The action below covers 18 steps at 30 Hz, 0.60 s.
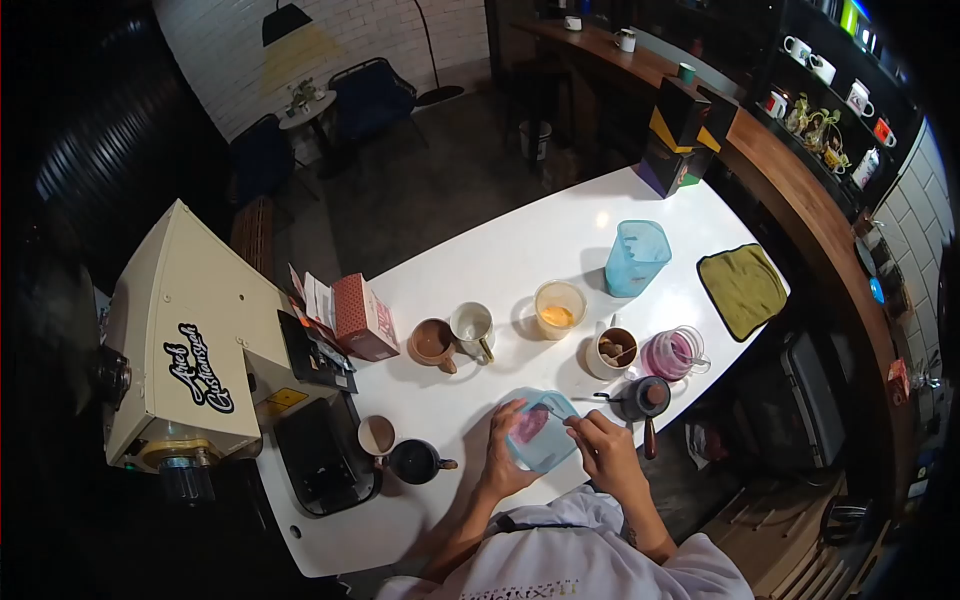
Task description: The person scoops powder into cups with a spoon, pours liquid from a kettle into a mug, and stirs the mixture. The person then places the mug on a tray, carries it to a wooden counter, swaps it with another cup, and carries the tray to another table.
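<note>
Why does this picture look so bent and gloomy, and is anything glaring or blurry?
Head view: strong wide-angle distortion, bowing the wooden counter; edges sinking into darkness; a small glare spot on the white table; soft shadows left of the blue pitcher and cream cup; shirt lettering too indistinct to read surely.

Both forearms reach forward, left hand (508,452) cupped, right hand's fingers (580,428) pinched together.

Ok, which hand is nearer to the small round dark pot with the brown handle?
Right. The right hand is close to the pot, just left of it; the left hand is farther away, at the left side of the blue plastic container.
</note>
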Each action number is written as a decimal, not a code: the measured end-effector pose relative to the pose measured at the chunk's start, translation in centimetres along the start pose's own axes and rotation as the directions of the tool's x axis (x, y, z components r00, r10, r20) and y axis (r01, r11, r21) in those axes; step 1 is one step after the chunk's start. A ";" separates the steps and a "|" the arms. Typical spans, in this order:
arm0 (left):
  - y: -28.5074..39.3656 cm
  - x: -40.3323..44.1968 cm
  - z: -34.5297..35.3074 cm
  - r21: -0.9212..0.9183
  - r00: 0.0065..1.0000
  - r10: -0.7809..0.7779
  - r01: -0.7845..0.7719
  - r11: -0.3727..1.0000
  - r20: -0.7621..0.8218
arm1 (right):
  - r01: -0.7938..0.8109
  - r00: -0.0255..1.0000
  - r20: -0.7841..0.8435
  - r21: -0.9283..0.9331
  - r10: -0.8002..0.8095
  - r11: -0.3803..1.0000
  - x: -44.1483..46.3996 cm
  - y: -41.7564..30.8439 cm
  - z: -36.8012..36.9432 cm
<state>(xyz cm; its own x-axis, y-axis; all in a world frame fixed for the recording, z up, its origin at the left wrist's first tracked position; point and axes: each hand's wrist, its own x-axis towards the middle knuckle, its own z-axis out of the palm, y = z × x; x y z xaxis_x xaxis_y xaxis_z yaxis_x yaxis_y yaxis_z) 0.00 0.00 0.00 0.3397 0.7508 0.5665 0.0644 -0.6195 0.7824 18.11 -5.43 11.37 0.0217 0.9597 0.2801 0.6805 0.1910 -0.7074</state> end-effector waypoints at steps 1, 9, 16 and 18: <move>-0.1 0.0 0.1 0.000 1.000 -0.013 0.013 1.000 0.004 | 0.002 1.000 -0.008 0.000 -0.002 1.000 0.0 0.1 0.0; -0.2 -0.3 0.2 0.033 1.000 0.025 -0.025 0.999 -0.004 | -0.002 1.000 -0.018 0.001 0.002 1.000 0.1 -0.2 -0.2; 0.2 -0.2 0.3 0.017 1.000 -0.015 0.015 1.000 -0.021 | -0.006 1.000 0.012 -0.021 0.006 1.000 -0.1 -0.2 -0.5; 0.2 -0.1 0.4 0.005 1.000 -0.014 0.014 1.000 -0.024 | -0.003 1.000 0.009 -0.032 0.004 0.999 0.0 0.0 -0.8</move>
<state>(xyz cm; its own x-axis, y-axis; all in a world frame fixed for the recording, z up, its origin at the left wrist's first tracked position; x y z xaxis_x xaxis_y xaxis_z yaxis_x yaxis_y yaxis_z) 0.37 -0.24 -0.01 0.3165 0.7644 0.5618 0.0740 -0.6103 0.7887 18.71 -5.63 11.91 0.0177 0.9622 0.2716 0.7038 0.1810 -0.6870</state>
